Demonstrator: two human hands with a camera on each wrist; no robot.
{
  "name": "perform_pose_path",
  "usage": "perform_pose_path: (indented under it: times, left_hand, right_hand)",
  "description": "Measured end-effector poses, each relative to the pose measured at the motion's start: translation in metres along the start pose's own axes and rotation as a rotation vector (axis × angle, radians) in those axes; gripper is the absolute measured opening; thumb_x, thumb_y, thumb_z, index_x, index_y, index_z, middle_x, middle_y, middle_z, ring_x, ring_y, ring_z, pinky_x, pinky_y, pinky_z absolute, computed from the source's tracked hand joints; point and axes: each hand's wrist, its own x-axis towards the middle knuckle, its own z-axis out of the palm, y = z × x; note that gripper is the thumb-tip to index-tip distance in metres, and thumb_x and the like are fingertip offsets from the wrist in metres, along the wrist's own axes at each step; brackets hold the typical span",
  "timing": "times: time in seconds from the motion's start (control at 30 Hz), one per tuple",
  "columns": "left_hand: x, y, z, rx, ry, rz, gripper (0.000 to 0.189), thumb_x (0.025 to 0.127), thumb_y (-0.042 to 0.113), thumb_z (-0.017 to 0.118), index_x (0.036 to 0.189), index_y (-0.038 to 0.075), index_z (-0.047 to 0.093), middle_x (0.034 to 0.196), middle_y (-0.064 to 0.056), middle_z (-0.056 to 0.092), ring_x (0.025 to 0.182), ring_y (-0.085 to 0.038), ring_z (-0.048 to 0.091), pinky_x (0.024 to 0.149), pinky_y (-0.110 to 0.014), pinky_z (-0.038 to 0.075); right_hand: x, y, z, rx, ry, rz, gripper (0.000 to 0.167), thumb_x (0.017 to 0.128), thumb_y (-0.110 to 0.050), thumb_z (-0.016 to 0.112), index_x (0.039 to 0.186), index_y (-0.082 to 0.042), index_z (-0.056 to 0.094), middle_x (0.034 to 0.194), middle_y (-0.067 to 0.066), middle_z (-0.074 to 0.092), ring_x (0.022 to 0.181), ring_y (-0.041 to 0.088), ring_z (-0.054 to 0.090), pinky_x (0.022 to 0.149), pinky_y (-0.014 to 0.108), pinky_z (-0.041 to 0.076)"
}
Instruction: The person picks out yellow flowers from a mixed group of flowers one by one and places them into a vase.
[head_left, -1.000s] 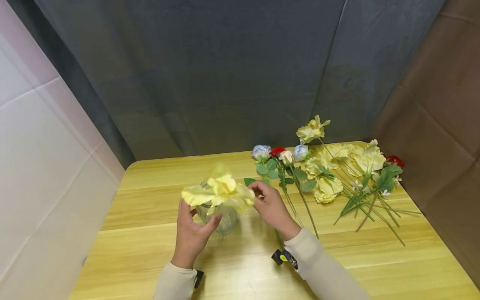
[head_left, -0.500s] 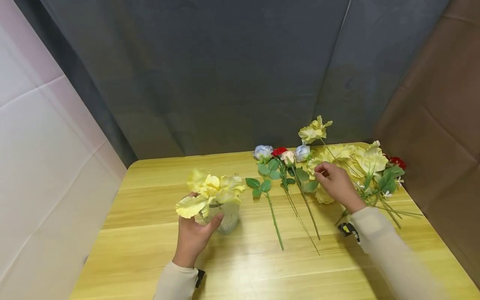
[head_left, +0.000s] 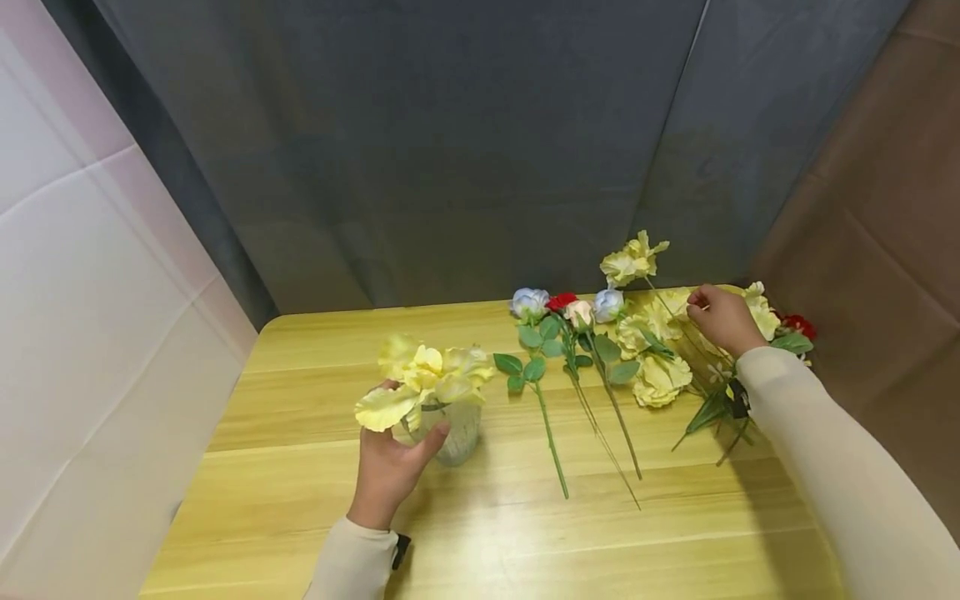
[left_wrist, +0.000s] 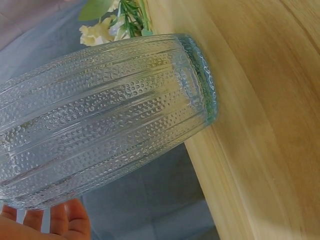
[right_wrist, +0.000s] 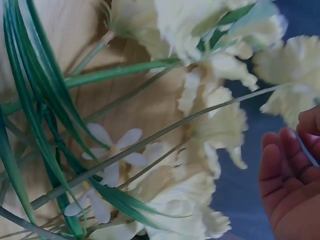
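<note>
My left hand [head_left: 386, 475] grips a clear textured glass vase [head_left: 461, 437] near its top, thumb on the near side. In the left wrist view, fingers [left_wrist: 59, 218] show beyond the glass vase's wall, and its base rests on the table. A yellow artificial flower [head_left: 427, 383] spreads over the vase's mouth. My right hand [head_left: 723, 319] is above the pile of yellow artificial flowers [head_left: 662, 381] at the right. Its fingers are loosely bent, and nothing shows between them in the right wrist view. A long-stemmed yellow flower [right_wrist: 295, 75] lies close to these fingertips.
Left of the pile lie blue roses [head_left: 529, 303], a red flower [head_left: 561, 302] and a pale pink rose [head_left: 579, 314], their stems pointing forward. Grassy leaves [right_wrist: 45, 100] and small white flowers [right_wrist: 117, 150] mix into the pile. A dark curtain [head_left: 450, 167] hangs behind the table.
My right hand has left the yellow flower at the vase and moved right to the flower pile. That flower now sits lower in the vase. My left hand has stayed on the vase.
</note>
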Motion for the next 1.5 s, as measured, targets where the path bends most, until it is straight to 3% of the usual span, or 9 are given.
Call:
perform_pose_path:
  times: [0.27,0.5,0.6,0.77,1.03,1.17,1.3,1.5]
  left_hand:
    - [-0.002,-0.002,0.005,-0.043,-0.008,-0.036,0.063,0.077,-0.004,0.080,0.129,-0.003,0.044,0.125,-0.010,0.055,0.115,-0.016,0.052,0.098,-0.025,0.041]
    - [-0.001,-0.004,0.005,-0.036,0.016,-0.003,0.061,0.076,-0.005,0.080,0.127,-0.005,0.048,0.122,-0.009,0.057,0.112,-0.015,0.054,0.095,-0.024,0.042]
    - [-0.001,-0.004,0.005,-0.019,0.007,-0.006,0.062,0.076,-0.003,0.080,0.129,-0.004,0.048,0.123,-0.009,0.056,0.113,-0.014,0.054,0.096,-0.023,0.042]
    - [0.000,-0.003,0.004,-0.032,0.004,-0.006,0.063,0.076,-0.004,0.080,0.130,-0.004,0.048,0.124,-0.009,0.057,0.114,-0.013,0.054,0.096,-0.023,0.042]
    - [-0.001,-0.002,0.002,-0.013,0.013,-0.004,0.063,0.076,-0.004,0.080,0.130,-0.006,0.047,0.123,-0.010,0.057,0.113,-0.013,0.054,0.096,-0.023,0.042]
    - [-0.001,-0.003,0.003,-0.005,0.016,-0.003,0.064,0.076,-0.004,0.080,0.130,-0.005,0.047,0.124,-0.011,0.057,0.114,-0.013,0.054,0.096,-0.023,0.042]
    - [-0.001,-0.003,0.002,-0.001,0.012,-0.004,0.064,0.076,-0.004,0.080,0.130,-0.005,0.047,0.124,-0.011,0.057,0.114,-0.012,0.053,0.096,-0.023,0.042]
    - [-0.001,-0.003,0.002,0.009,0.020,-0.002,0.063,0.076,-0.003,0.080,0.130,-0.005,0.048,0.123,-0.012,0.057,0.114,-0.012,0.054,0.096,-0.022,0.043]
  right_hand:
    - [0.017,0.010,0.017,-0.045,-0.037,0.035,0.024,0.102,-0.012,0.048,0.117,0.007,0.053,0.108,0.029,0.061,0.083,0.037,0.060,0.073,0.051,0.047]
    - [0.021,0.014,0.035,-0.044,-0.116,0.119,0.038,0.104,-0.010,0.044,0.136,0.010,0.044,0.117,0.033,0.059,0.098,0.043,0.061,0.082,0.055,0.049]
    - [0.021,0.015,0.037,-0.034,-0.138,0.120,0.038,0.104,-0.007,0.042,0.138,0.008,0.045,0.112,0.031,0.061,0.089,0.039,0.063,0.077,0.052,0.050]
    - [0.021,0.009,0.031,-0.026,-0.120,0.057,0.036,0.102,-0.004,0.040,0.134,0.008,0.048,0.101,0.026,0.064,0.071,0.028,0.059,0.070,0.046,0.047]
    - [0.020,-0.017,0.012,0.101,-0.089,0.036,0.037,0.102,-0.009,0.039,0.137,0.005,0.040,0.104,0.026,0.057,0.055,0.022,0.045,0.054,0.039,0.040]
    - [0.018,-0.023,0.007,0.147,-0.046,0.044,0.034,0.105,-0.017,0.038,0.134,0.001,0.042,0.108,0.026,0.057,0.062,0.027,0.054,0.054,0.038,0.042]
    - [0.017,-0.029,0.004,0.174,-0.010,0.027,0.036,0.107,-0.025,0.039,0.134,-0.001,0.044,0.105,0.025,0.060,0.076,0.032,0.063,0.061,0.038,0.052]
    - [0.012,-0.043,-0.004,0.197,0.031,-0.022,0.039,0.107,-0.024,0.043,0.142,-0.006,0.043,0.096,0.018,0.062,0.073,0.027,0.064,0.059,0.038,0.052]
